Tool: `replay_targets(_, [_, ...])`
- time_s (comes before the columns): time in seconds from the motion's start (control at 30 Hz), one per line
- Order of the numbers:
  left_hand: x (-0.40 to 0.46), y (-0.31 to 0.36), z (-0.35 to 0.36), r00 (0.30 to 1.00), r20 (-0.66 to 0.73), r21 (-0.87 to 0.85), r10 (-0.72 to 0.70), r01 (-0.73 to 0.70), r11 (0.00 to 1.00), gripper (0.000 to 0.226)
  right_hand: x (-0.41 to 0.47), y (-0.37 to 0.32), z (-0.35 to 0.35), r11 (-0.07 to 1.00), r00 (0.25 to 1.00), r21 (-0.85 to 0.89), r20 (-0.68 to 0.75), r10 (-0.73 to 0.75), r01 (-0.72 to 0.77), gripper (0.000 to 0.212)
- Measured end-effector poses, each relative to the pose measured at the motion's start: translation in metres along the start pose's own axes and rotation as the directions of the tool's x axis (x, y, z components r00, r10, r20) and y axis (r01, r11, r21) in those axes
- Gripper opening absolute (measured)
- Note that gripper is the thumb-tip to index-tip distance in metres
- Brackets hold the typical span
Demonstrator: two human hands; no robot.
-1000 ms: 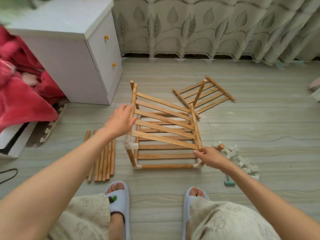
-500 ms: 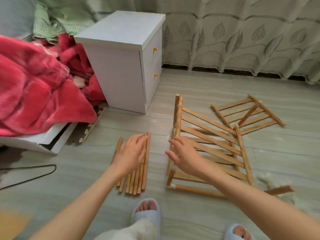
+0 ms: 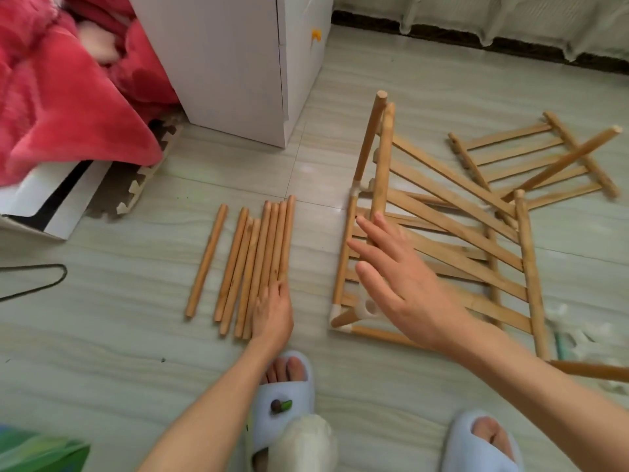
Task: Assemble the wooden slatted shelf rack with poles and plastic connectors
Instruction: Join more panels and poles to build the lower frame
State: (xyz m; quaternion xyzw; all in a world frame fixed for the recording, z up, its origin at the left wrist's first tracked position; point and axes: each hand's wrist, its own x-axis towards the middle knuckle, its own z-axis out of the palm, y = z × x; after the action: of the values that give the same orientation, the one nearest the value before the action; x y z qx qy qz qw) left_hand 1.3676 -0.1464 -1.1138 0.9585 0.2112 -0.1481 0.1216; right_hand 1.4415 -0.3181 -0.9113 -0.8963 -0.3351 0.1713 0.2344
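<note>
Several loose wooden poles (image 3: 250, 260) lie side by side on the floor. My left hand (image 3: 274, 311) rests on the near ends of the rightmost poles, fingers down on them; whether it grips one is hidden. The part-built rack (image 3: 452, 233), slatted panels joined by poles and white plastic connectors (image 3: 366, 310), lies to the right. My right hand (image 3: 398, 277) hovers over the rack's left side with fingers spread and holds nothing. A second slatted panel (image 3: 531, 161) lies further back right.
A white bedside cabinet (image 3: 238, 63) stands behind the poles, with a red blanket (image 3: 61, 97) to its left. Loose white connectors (image 3: 578, 338) lie at the right edge. A black cord (image 3: 34, 284) is on the floor at left. My slippered feet (image 3: 286, 396) are near.
The view has swung left and down. My left hand left the rack and came down onto the pole pile. My right hand let go of the rack's right corner and moved over its left side.
</note>
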Motion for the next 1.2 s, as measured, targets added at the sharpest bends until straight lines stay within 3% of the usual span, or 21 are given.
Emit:
replay_targets(0.1, [0.0, 0.004, 0.008, 0.996, -0.025, -0.033, -0.084, 0.083, 0.996, 0.053, 0.001, 0.002, 0.001, 0.999, 1.0, 0.051, 0.003, 0.002, -0.002, 0.069])
replay_targets(0.3, [0.003, 0.014, 0.009, 0.977, 0.06, -0.079, -0.202, 0.207, 0.975, 0.028, 0.0, 0.003, 0.003, 0.998, 1.0, 0.069, 0.004, -0.009, 0.008, 0.064])
replay_targets(0.4, [0.005, 0.014, -0.003, 0.957, 0.113, -0.3, -0.267, 0.289, 0.909, 0.022, 0.0, 0.002, 0.002, 0.996, 1.0, 0.088, 0.009, 0.0, -0.001, 0.055])
replay_targets(0.47, [0.005, 0.012, -0.014, 0.939, 0.157, -0.505, -0.305, 0.341, 0.793, 0.022, 0.0, 0.001, 0.002, 0.997, 1.0, 0.073, 0.02, -0.003, 0.002, 0.052])
replay_targets(0.57, [-0.002, 0.006, -0.043, 0.898, 0.262, -0.788, -0.354, 0.411, 0.459, 0.029, 0.001, 0.002, -0.001, 0.999, 0.999, 0.051, 0.038, 0.016, -0.018, 0.044])
replay_targets(0.63, [-0.015, 0.004, -0.074, 0.904, 0.291, -0.889, -0.314, 0.377, 0.26, 0.033, 0.001, 0.0, -0.004, 0.998, 0.999, 0.048, 0.026, 0.031, -0.033, 0.046])
replay_targets(0.7, [-0.03, 0.005, -0.107, 0.933, 0.231, -0.937, -0.277, 0.29, 0.196, 0.038, 0.003, -0.003, -0.006, 0.996, 0.999, 0.07, 0.01, 0.048, -0.049, 0.048])
replay_targets(0.83, [-0.059, 0.02, -0.17, 0.975, 0.049, -0.971, -0.217, 0.098, 0.219, 0.039, 0.006, -0.015, -0.02, 0.976, 0.99, 0.184, -0.055, 0.132, -0.12, 0.039])
replay_targets(0.93, [-0.083, 0.046, -0.208, 0.996, -0.073, -0.95, -0.056, -0.052, 0.308, 0.033, 0.014, -0.029, -0.044, 0.907, 0.958, 0.396, -0.175, 0.227, -0.143, 0.037])
replay_targets(1.0, [-0.096, 0.065, -0.225, 0.991, -0.116, -0.932, 0.06, -0.13, 0.338, 0.026, 0.018, -0.04, -0.065, 0.812, 0.928, 0.572, -0.23, 0.294, -0.116, 0.037])
replay_targets(1.1, [-0.104, 0.094, -0.238, 0.966, -0.14, -0.9, 0.216, -0.215, 0.378, 0.022, 0.015, -0.05, -0.098, 0.599, 0.891, 0.8, -0.261, 0.372, -0.016, 0.02])
replay_targets(1.17, [-0.103, 0.108, -0.243, 0.941, -0.183, -0.841, 0.284, -0.3, 0.451, 0.023, 0.004, -0.051, -0.116, 0.491, 0.898, 0.87, -0.252, 0.361, 0.046, 0.012])
replay_targets(1.2, [-0.101, 0.113, -0.243, 0.93, -0.201, -0.798, 0.309, -0.338, 0.499, 0.024, -0.002, -0.048, -0.122, 0.49, 0.905, 0.87, -0.251, 0.343, 0.056, 0.011])
